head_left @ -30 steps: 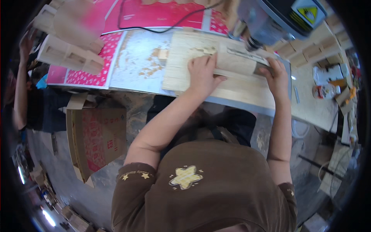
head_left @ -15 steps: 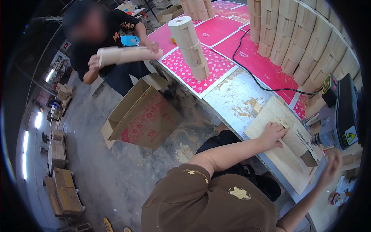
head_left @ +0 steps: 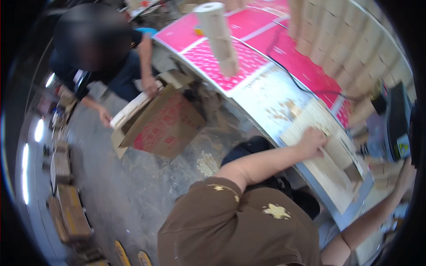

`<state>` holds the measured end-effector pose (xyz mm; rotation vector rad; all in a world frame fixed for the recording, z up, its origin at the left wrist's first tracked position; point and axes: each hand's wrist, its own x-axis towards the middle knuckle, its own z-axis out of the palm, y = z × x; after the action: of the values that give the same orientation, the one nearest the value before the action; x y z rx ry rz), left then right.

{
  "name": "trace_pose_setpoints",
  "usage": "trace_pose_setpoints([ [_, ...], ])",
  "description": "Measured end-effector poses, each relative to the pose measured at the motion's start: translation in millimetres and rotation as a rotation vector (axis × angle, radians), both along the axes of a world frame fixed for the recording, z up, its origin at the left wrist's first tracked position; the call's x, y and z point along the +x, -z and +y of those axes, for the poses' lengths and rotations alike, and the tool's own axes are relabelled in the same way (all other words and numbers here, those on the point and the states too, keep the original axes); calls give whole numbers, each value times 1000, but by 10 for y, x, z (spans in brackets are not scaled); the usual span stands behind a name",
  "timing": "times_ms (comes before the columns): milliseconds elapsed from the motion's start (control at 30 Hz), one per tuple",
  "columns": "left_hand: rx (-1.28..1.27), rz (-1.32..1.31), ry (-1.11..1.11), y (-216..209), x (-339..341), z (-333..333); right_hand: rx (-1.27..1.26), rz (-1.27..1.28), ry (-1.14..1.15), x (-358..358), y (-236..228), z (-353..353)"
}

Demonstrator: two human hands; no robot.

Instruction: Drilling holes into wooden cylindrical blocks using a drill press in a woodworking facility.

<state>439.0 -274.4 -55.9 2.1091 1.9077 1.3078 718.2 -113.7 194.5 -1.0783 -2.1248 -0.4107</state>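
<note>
My left hand (head_left: 313, 142) is closed on a pale wooden block (head_left: 339, 153), which lies on a plywood board (head_left: 317, 177) at the table's near edge. Wood shavings show beside the fingers. My right arm reaches out to the far right, where my right hand (head_left: 406, 170) is just below the dark body of a drill (head_left: 397, 128). Its fingers are lost in blur and the dark rim, so I cannot make out what they touch. The drill's chuck (head_left: 366, 150) points at the wooden block.
Across the table, a person (head_left: 95, 57) holds a row of wooden pieces (head_left: 133, 108) over an open cardboard box (head_left: 171, 128). A wooden stack (head_left: 217, 40) stands on pink sheets (head_left: 248, 57). More stacks (head_left: 341, 40) line the back right. A black cable (head_left: 288, 73) crosses the table.
My right hand has moved right and up toward the drill. My left hand stays on the block. The other person has lowered the wooden row to the box. The view has shifted slightly.
</note>
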Motion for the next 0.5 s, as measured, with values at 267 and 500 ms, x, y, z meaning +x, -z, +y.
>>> trace_pose_setpoints([
  [267, 110, 27, 13, -219, -301, -146, -244, 527, -101, -624, 599, -1482],
  [500, -7, 69, 46, -175, -167, -102, -46, 616, -202, -663, 1393, -1324],
])
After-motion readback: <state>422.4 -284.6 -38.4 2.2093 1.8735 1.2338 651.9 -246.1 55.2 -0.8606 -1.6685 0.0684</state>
